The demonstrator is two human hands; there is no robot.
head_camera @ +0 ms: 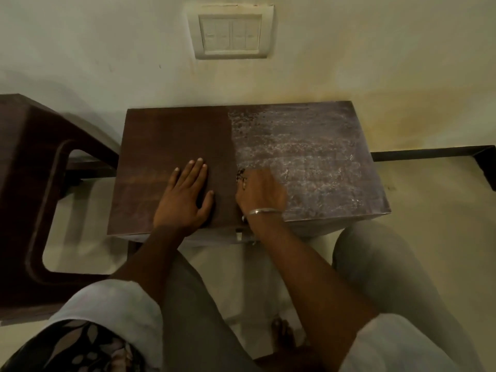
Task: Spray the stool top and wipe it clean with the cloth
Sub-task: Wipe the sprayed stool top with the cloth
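The rectangular stool top [171, 135] stands against the wall. Its left half is plain dark brown. Its right half [316, 157] carries a whitish, speckled film, and a straight line divides the two. My left hand [188, 194] lies flat with spread fingers on the dark half near the front edge. My right hand [261, 191], with a metal bangle on the wrist, rests blurred on the dividing line with its fingers bent. A small dark speckled bit [241, 177] shows at its fingertips; I cannot tell whether it is the cloth. No spray bottle is in view.
A dark brown plastic stool [35, 183] stands close on the left. A switch plate [230, 32] sits on the wall above. My knees in grey trousers [381, 277] are right in front of the stool, and a bare foot [281, 334] rests on the pale floor.
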